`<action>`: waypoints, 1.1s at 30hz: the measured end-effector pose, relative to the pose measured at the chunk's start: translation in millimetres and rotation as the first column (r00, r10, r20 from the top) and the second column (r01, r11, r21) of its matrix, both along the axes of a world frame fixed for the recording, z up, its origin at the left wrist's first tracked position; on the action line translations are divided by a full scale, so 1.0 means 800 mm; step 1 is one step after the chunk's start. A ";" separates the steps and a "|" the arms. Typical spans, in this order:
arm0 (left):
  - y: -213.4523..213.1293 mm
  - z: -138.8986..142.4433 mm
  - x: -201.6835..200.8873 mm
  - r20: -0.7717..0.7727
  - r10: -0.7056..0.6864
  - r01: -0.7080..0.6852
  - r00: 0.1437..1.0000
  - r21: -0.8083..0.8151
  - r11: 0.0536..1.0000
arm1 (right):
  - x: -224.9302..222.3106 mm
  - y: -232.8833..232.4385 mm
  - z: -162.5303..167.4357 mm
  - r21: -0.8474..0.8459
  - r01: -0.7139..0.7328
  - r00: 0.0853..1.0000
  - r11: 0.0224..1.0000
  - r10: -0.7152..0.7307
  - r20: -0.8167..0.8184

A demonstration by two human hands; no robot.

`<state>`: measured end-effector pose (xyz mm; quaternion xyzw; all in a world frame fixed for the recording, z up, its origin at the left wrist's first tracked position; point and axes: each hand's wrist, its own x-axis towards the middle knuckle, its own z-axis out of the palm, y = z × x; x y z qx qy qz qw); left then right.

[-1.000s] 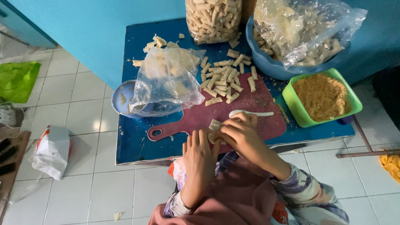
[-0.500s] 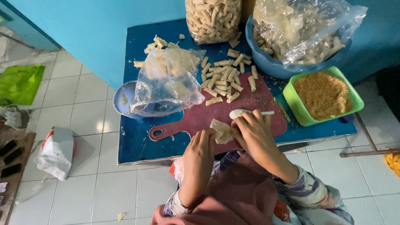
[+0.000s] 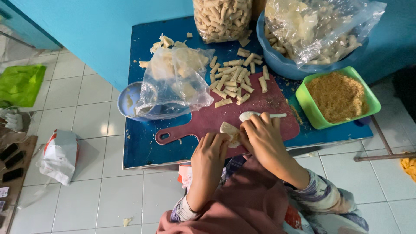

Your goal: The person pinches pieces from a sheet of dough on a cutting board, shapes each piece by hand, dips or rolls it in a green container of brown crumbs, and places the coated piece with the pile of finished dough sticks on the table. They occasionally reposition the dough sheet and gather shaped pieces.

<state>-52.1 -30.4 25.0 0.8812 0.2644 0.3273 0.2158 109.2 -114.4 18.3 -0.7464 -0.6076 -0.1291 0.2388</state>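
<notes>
While both my hands work a small pale wrapper (image 3: 228, 131) on the red board (image 3: 260, 104), I keep my left hand (image 3: 209, 158) curled, fingertips pinching the wrapper's near edge, and my right hand (image 3: 262, 138) bent over its other side, fingers half closed on it. The wrapper lies near the board's front edge, close to the lip of the blue table (image 3: 143, 147); a hard tug could, I judge, tear it or drag it off onto the tiles. A white spoon (image 3: 260, 115) rests just beyond my right knuckles, where a careless lift might flick it. Farther out, finished rolls (image 3: 234, 80) crowd the board's far end, a green tub (image 3: 338, 97) of crumbs sits right, and a slack plastic bag (image 3: 175, 82) over a small bowl (image 3: 128, 99) overhangs the left edge, easily knocked.
</notes>
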 end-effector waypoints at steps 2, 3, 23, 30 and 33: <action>0.000 0.001 0.001 -0.007 0.012 -0.012 1.000 0.002 1.000 | 0.000 0.001 0.002 0.047 -0.019 0.999 0.999 0.021 -0.026; 0.000 0.001 0.002 -0.009 0.016 -0.016 1.000 0.003 1.000 | 0.001 0.002 0.002 0.076 -0.051 0.997 0.996 0.055 -0.052; 0.016 0.003 -0.015 -0.126 -0.127 0.126 0.984 -0.011 0.992 | 0.011 -0.015 -0.022 0.114 -0.361 0.931 0.926 0.364 -0.011; 0.025 0.005 -0.011 -0.185 -0.133 0.155 0.974 0.109 0.982 | 0.021 -0.005 -0.013 0.112 -0.435 0.898 0.893 0.439 -0.014; 0.028 0.001 -0.006 -0.073 -0.122 0.127 0.990 0.066 0.990 | 0.026 0.006 -0.013 0.090 -0.426 0.904 0.900 0.426 0.017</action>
